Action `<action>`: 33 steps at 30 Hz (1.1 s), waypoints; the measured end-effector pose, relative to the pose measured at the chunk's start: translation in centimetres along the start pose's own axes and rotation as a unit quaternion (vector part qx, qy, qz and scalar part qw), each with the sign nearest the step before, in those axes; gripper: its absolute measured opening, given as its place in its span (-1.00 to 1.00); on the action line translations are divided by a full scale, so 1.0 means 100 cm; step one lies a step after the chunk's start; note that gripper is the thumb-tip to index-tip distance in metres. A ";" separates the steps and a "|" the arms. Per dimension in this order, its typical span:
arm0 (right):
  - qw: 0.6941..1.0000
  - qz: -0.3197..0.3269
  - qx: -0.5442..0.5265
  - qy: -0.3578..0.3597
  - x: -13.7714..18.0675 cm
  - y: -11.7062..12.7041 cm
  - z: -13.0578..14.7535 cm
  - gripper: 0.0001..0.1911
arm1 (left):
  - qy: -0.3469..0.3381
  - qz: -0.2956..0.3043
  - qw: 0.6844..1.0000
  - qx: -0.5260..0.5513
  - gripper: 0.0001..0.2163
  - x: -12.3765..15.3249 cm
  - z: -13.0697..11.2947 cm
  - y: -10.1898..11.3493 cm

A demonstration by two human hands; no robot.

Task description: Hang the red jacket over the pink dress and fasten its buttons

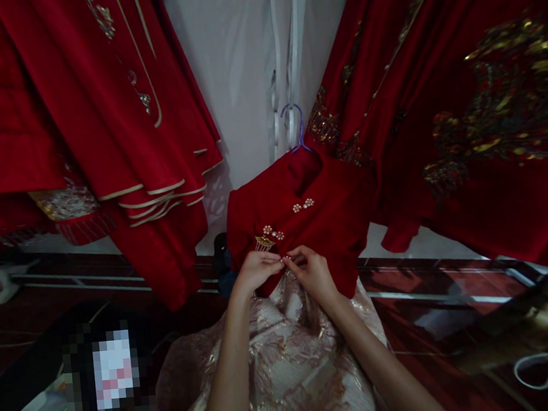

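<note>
A red jacket (338, 225) hangs from a purple hanger (301, 140), its neckline at the top. Flower-shaped beaded fasteners (303, 205) run down its front, and a gold fan-shaped ornament with a fringe (264, 243) sits beside the lower pair. My left hand (259, 271) and my right hand (311, 271) meet at the lower front of the jacket. Both are closed, pinching its front edge with thumbs and fingertips. A small pale bead shows between them; the rest of what they pinch is hidden. Pale brocade cloth with gold patterns (292, 364) spreads below my hands.
Red garments with cream piping (103, 118) hang at left. Red garments with gold sequin embroidery (509, 95) hang at right. Behind stands a white cabinet (233, 62). Metal rack bars (435, 297) run near the dark red floor. A brown object (519, 325) and white cord (539, 384) lie at lower right.
</note>
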State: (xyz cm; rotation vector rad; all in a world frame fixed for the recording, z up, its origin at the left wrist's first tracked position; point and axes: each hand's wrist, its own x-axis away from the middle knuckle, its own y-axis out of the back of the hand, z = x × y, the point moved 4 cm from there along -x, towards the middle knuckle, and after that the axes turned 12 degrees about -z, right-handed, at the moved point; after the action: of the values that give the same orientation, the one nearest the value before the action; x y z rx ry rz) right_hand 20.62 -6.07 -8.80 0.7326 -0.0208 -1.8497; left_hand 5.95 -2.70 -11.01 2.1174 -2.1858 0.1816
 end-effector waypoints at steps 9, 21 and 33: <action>0.999 0.002 -0.039 0.007 0.004 -0.004 -0.014 -0.81 | -0.090 -0.059 0.991 -0.078 -0.82 -0.013 0.011 -0.004; 0.999 0.002 -0.050 0.000 0.002 -0.012 -0.021 -0.84 | -0.154 -0.034 0.969 -0.188 -0.81 -0.012 0.008 0.002; 0.998 0.044 -0.037 -0.008 0.001 0.040 -0.011 -0.78 | -0.275 0.012 0.923 -0.270 -0.80 0.010 -0.022 0.004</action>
State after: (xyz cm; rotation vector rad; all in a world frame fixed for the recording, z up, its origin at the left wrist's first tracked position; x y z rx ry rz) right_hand 24.55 -7.42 -8.32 0.6542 0.0043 -1.7624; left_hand 5.48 -3.37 -8.70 1.9561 -2.1472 -1.0126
